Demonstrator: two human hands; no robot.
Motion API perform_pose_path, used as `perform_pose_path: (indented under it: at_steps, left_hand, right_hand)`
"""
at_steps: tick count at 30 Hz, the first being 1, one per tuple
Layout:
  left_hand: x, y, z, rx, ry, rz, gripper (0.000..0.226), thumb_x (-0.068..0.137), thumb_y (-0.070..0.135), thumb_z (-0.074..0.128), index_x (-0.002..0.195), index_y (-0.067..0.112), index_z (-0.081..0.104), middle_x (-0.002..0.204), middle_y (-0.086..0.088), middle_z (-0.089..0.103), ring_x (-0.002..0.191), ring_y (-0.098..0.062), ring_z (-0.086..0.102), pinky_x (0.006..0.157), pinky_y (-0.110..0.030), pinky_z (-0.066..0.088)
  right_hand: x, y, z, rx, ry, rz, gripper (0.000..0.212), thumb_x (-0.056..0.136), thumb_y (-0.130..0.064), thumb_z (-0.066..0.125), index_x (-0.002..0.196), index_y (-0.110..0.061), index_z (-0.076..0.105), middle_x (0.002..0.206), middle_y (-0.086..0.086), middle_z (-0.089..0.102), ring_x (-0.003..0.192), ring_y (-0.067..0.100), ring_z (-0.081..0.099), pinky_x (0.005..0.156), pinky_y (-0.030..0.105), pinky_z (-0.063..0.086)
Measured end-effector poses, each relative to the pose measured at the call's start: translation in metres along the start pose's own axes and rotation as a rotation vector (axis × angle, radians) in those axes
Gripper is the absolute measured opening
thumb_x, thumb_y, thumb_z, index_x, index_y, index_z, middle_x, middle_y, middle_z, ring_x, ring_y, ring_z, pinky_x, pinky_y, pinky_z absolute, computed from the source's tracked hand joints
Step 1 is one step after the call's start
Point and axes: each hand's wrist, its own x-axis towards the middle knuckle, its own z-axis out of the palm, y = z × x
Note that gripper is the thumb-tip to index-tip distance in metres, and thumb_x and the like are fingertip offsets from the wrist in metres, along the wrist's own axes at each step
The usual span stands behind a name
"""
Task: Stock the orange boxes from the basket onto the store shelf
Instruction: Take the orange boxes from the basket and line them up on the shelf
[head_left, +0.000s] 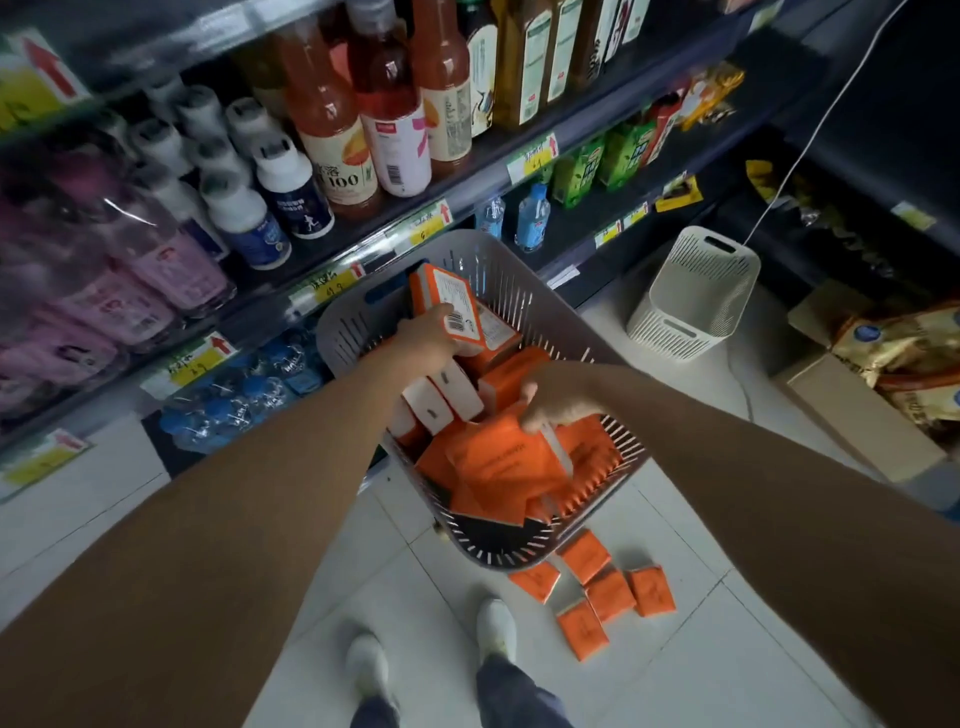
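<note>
Narrow store aisle, white tile floor (701, 675), drink shelves (470, 171) on the left w/ yellow price tags (332, 285). Left hand (431, 335) fingers clamped round an orange box (445, 301) just above the grey basket (498, 270), tons more inside. Right hand (558, 397) fingers curled on its rim. Some loose boxes (608, 595) on the floor by the shoes (496, 631), white bin (696, 296) further back.

Dim, flat indoor light is falling from overhead; the white floor (701, 665) at six o'clock is showing brightest. Glare is streaking the pink bottles (135, 249) at nine o'clock, which are blurring. Wide-angle distortion is bowing the shelf (467, 189), and two o'clock is sinking into shadow.
</note>
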Motion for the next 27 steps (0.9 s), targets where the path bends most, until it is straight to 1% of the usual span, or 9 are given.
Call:
perform_pose_path:
  at_steps: [2, 7, 10, 13, 15, 18, 22, 24, 27]
  left_hand:
    - [0.005, 0.003, 0.003, -0.035, 0.005, -0.036, 0.089, 0.074, 0.039, 0.076, 0.147, 0.030, 0.026, 0.155, -0.012, 0.023, 0.135, -0.031, 0.037, 0.112, -0.044, 0.036]
    - [0.001, 0.013, 0.005, -0.133, 0.109, 0.022, 0.058, 0.088, 0.004, 0.059, 0.142, 0.012, 0.040, 0.146, -0.014, 0.042, 0.130, -0.027, 0.046, 0.110, -0.033, 0.039]
    - [-0.013, 0.015, -0.002, -0.102, 0.176, 0.096, 0.058, 0.084, -0.008, 0.058, 0.138, 0.011, 0.045, 0.141, -0.015, 0.046, 0.127, -0.028, 0.047, 0.105, -0.027, 0.040]
    - [-0.028, 0.018, -0.016, -0.116, 0.241, 0.135, 0.064, 0.076, -0.008, 0.069, 0.134, 0.013, 0.050, 0.134, -0.011, 0.051, 0.120, -0.024, 0.051, 0.087, -0.021, 0.041]
    - [-0.040, 0.022, -0.028, -0.114, 0.287, 0.159, 0.061, 0.078, -0.008, 0.067, 0.132, 0.013, 0.050, 0.129, -0.009, 0.053, 0.114, -0.020, 0.052, 0.083, -0.019, 0.039]
    - [-0.061, 0.030, -0.047, -0.069, 0.388, 0.216, 0.043, 0.087, -0.007, 0.052, 0.127, 0.008, 0.051, 0.126, -0.012, 0.055, 0.117, -0.025, 0.053, 0.084, -0.021, 0.038]
    - [-0.093, 0.035, -0.073, -0.030, 0.541, 0.264, 0.025, 0.086, 0.002, 0.059, 0.111, 0.004, 0.060, 0.118, -0.019, 0.060, 0.109, -0.030, 0.059, 0.086, -0.028, 0.045]
    - [-0.113, 0.039, -0.087, -0.058, 0.589, 0.288, 0.021, 0.088, 0.004, 0.058, 0.108, 0.000, 0.062, 0.112, -0.019, 0.064, 0.105, -0.029, 0.061, 0.080, -0.028, 0.044]
    - [-0.146, 0.042, -0.107, -0.074, 0.637, 0.331, 0.027, 0.084, 0.005, 0.063, 0.111, 0.001, 0.062, 0.116, -0.019, 0.059, 0.104, -0.030, 0.060, 0.081, -0.026, 0.044]
  right_hand:
    - [-0.002, 0.004, -0.010, 0.049, 0.075, 0.019, 0.037, 0.086, -0.021, 0.062, 0.118, -0.002, 0.060, 0.104, 0.012, 0.066, 0.075, 0.016, 0.061, 0.059, 0.022, 0.052]
    - [-0.008, 0.014, -0.029, 0.084, 0.278, 0.048, 0.037, 0.087, -0.024, 0.058, 0.114, 0.001, 0.061, 0.103, 0.015, 0.069, 0.083, 0.025, 0.069, 0.077, 0.036, 0.057]
    - [-0.014, 0.013, -0.035, 0.122, 0.334, 0.048, 0.038, 0.087, -0.020, 0.058, 0.117, 0.002, 0.056, 0.096, 0.015, 0.070, 0.072, 0.024, 0.071, 0.072, 0.036, 0.058]
    - [-0.024, 0.003, -0.044, 0.125, 0.391, 0.051, 0.039, 0.086, -0.018, 0.056, 0.120, 0.000, 0.049, 0.077, 0.010, 0.068, 0.055, 0.015, 0.064, 0.058, 0.027, 0.053]
    - [-0.032, -0.006, -0.053, 0.150, 0.448, 0.047, 0.042, 0.087, -0.020, 0.055, 0.123, 0.001, 0.046, 0.071, 0.007, 0.063, 0.052, 0.015, 0.062, 0.055, 0.027, 0.053]
    - [-0.049, -0.024, -0.067, 0.175, 0.527, 0.025, 0.045, 0.089, -0.021, 0.052, 0.127, 0.001, 0.042, 0.085, 0.012, 0.061, 0.056, 0.020, 0.064, 0.051, 0.030, 0.052]
    - [-0.075, -0.052, -0.080, 0.157, 0.653, -0.019, 0.053, 0.090, -0.024, 0.049, 0.135, -0.001, 0.035, 0.097, 0.014, 0.060, 0.063, 0.021, 0.063, 0.049, 0.028, 0.049]
    - [-0.088, -0.065, -0.085, 0.148, 0.701, -0.054, 0.054, 0.089, -0.026, 0.049, 0.134, 0.001, 0.036, 0.097, 0.016, 0.064, 0.059, 0.018, 0.060, 0.046, 0.025, 0.046]
    - [-0.111, -0.085, -0.090, 0.148, 0.768, -0.095, 0.048, 0.088, -0.027, 0.048, 0.126, 0.001, 0.041, 0.093, 0.015, 0.065, 0.061, 0.020, 0.061, 0.046, 0.025, 0.044]
